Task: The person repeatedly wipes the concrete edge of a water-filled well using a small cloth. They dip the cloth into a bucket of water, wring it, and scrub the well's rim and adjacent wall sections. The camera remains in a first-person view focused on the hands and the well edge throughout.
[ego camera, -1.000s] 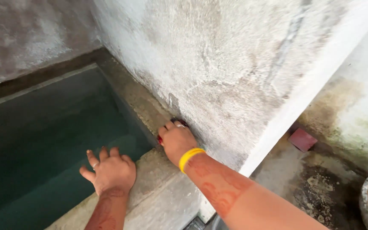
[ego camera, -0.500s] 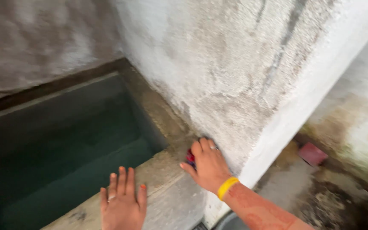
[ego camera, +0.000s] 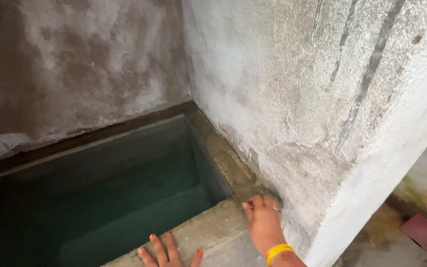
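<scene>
While the dark green water tank (ego camera: 100,198) fills the left of the view, the left hand (ego camera: 166,254) lies flat with fingers spread on the grey concrete ledge (ego camera: 208,232), its palm cut off by the bottom edge. Further right, the right hand (ego camera: 263,222), a yellow bangle (ego camera: 278,251) at its wrist, curls against the rough whitewashed wall (ego camera: 297,99) over a small red object (ego camera: 249,203); mostly hidden, it cannot be identified, nor the grip confirmed.

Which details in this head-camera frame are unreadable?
- Left hand: palm and wrist cut off by the bottom edge.
- Small red thing: mostly hidden under the right hand; kind unclear.
- Tank: dark water hides its bottom.
- Reddish block: too small to identify.
</scene>
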